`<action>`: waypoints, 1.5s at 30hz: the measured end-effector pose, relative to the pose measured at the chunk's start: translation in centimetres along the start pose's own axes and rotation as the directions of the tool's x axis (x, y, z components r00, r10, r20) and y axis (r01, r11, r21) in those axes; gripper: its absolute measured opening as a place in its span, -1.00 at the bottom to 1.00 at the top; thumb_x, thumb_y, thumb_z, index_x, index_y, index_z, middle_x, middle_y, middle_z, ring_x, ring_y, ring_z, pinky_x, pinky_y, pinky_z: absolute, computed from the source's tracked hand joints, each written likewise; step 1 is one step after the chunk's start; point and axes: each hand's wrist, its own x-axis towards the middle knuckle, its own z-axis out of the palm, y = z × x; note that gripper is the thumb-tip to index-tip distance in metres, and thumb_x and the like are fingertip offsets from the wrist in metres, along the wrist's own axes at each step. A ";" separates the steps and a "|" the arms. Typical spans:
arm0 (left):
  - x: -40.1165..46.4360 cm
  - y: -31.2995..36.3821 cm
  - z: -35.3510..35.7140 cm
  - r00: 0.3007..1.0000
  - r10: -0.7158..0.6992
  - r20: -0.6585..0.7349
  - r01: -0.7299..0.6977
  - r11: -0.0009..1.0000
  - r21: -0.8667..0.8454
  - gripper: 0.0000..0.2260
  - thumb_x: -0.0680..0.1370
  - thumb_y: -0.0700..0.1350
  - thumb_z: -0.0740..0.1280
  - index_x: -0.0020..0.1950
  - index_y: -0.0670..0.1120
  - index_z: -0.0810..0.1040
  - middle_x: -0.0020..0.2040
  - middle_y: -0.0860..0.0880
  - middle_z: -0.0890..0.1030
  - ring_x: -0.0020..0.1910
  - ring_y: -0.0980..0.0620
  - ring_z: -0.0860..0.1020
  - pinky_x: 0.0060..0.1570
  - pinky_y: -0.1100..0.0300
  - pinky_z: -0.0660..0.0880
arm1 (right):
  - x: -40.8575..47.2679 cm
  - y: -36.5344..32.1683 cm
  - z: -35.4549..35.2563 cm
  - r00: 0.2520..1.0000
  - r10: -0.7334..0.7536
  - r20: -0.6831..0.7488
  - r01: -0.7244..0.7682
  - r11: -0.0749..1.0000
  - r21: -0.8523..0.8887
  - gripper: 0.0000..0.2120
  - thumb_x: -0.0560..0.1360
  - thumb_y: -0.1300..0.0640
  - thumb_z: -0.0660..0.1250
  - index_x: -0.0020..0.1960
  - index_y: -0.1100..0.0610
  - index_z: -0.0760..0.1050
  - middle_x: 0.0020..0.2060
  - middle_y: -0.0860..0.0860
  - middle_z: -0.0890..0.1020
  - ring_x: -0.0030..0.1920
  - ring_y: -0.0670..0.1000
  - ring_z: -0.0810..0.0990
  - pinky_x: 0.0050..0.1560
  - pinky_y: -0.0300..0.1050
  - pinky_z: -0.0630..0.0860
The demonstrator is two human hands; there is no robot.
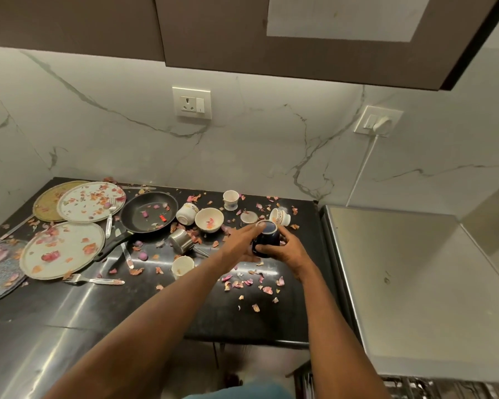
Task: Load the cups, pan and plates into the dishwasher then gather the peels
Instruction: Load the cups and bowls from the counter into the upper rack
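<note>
My right hand (285, 250) grips a dark blue cup (267, 237) just above the black counter (185, 306), tilted with its base toward me. My left hand (242, 243) reaches in with straight fingers touching the cup's left side. Other cups lie around: a white cup (231, 199) upright at the back, a patterned cup (280, 216) on its side behind the blue one, another tipped cup (186, 213), a bowl (209, 219), a steel cup (180, 239) and a small cup (182, 266). A black pan (149, 211) and several plates (62, 250) sit to the left. Onion peels (244, 283) are scattered everywhere.
Forks (94, 280) and knives (126, 254) lie among the plates. A steel surface (415, 283) adjoins the counter on the right, with a dishwasher rack (415, 387) partly visible below it. Wall sockets (191, 102) and a white cable (360, 174) are on the marble backsplash.
</note>
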 end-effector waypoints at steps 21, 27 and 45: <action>-11.3 -16.3 12.5 0.956 -0.293 0.022 0.294 0.953 -0.081 -0.74 0.52 -0.18 0.42 0.21 -0.11 0.56 0.13 -0.26 0.64 -0.01 -0.18 0.63 -0.13 -0.12 0.62 | -23.2 11.8 -0.7 0.951 0.110 -0.288 -0.186 0.950 -0.250 -0.32 0.28 0.39 0.61 0.32 0.06 0.51 0.15 -0.04 0.68 0.15 -0.07 0.66 0.10 -0.32 0.55; -12.3 -19.5 17.5 0.911 -0.401 0.094 0.404 0.914 -0.020 -0.74 0.51 -0.13 0.43 0.19 -0.05 0.54 0.14 -0.20 0.64 -0.11 -0.15 0.60 -0.24 0.00 0.62 | -28.5 14.2 -3.8 0.916 0.114 -0.385 -0.235 0.930 -0.283 -0.39 0.24 0.11 0.68 0.24 -0.08 0.58 0.07 -0.12 0.71 0.09 -0.13 0.68 0.15 -0.11 0.61; -11.9 -25.6 35.5 0.810 -0.564 0.160 0.502 0.809 0.307 -0.69 0.54 -0.19 0.40 0.21 0.13 0.58 0.24 -0.07 0.61 0.19 -0.18 0.56 -0.12 -0.02 0.58 | -39.3 20.9 -18.2 0.849 0.293 -0.440 -0.440 0.853 -0.280 -0.38 0.14 -0.02 0.67 0.12 -0.14 0.50 0.02 -0.11 0.70 -0.03 -0.13 0.68 0.02 -0.10 0.64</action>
